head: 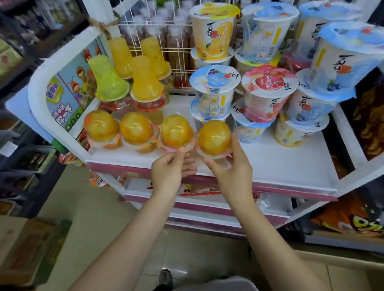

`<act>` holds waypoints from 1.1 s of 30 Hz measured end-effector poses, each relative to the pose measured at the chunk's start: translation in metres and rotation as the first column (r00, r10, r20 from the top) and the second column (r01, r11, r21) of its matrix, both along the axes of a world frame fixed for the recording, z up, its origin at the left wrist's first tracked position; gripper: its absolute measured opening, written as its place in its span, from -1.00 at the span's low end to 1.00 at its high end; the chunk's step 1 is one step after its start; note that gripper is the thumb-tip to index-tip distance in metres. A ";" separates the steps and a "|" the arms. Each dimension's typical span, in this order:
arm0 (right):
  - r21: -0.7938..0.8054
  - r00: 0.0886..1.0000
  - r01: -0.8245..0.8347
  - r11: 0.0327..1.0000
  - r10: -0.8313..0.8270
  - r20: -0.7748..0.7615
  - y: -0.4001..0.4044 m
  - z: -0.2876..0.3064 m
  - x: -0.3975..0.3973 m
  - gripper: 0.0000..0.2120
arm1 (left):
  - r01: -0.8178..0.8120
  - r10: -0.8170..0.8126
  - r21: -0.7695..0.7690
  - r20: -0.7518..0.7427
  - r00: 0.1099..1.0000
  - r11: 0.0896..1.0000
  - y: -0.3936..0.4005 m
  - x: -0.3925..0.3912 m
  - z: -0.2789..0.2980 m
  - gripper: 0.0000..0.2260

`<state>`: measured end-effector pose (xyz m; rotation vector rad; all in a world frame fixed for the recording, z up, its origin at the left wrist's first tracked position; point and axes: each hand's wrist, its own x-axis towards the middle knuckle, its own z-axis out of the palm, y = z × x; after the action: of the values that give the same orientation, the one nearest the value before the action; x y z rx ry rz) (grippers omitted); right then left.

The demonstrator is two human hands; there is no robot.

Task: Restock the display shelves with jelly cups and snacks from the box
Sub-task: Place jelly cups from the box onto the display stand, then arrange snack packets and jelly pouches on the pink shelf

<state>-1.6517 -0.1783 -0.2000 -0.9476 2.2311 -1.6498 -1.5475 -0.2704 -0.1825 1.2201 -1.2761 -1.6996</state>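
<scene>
Several orange dome-shaped jelly cups stand upside down in a row along the front of the white display shelf [276,161]. My right hand [230,165] grips the rightmost jelly cup [214,136] by its rim and side. My left hand [172,168] pinches the rim of the jelly cup beside it [176,130]. Two more orange domes [136,128] [101,125] stand further left. Taller yellow and green bell-shaped jelly cups [146,77] are stacked behind them.
Stacked tubs with blue, pink and yellow lids [269,90] fill the shelf's right half. A white wire grid [176,35] with bottles behind it backs the shelf. Snack bags [355,221] sit at lower right, cardboard boxes [20,247] on the floor at left.
</scene>
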 end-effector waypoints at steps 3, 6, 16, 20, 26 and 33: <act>0.031 0.999 0.017 0.999 -0.016 -0.029 0.011 -0.001 0.011 -0.15 | 0.068 -0.067 -0.068 0.014 0.998 0.995 0.005 0.008 0.001 -0.79; 0.029 0.981 0.102 0.994 -0.095 -0.171 0.035 -0.003 0.036 -0.31 | 0.282 -0.214 -0.382 0.212 0.954 0.880 0.013 0.036 -0.010 -0.81; 0.297 0.886 0.156 0.942 -0.001 -0.463 0.066 -0.104 0.092 -0.68 | 0.772 -0.227 -0.469 0.771 0.595 0.430 -0.008 0.112 -0.110 -0.38; 0.368 0.900 0.148 0.918 0.030 -0.435 0.056 -0.144 0.079 -0.67 | 0.815 -0.195 -0.443 0.821 0.536 0.373 -0.015 0.103 -0.153 -0.42; 0.343 0.835 0.158 0.926 0.060 -0.547 0.026 -0.259 0.039 -0.61 | 0.758 -0.069 -0.554 0.790 0.609 0.346 -0.037 0.070 -0.264 -0.44; -0.074 0.478 0.379 0.922 -0.264 -0.838 -0.005 -0.334 0.021 -0.46 | 0.398 0.286 -0.917 0.390 0.875 0.031 -0.051 0.039 -0.344 -0.56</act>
<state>-1.6310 -0.1836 -0.5341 -1.6281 3.2805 -1.2450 -1.5084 -0.3211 -0.5264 0.5572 -2.2371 0.0034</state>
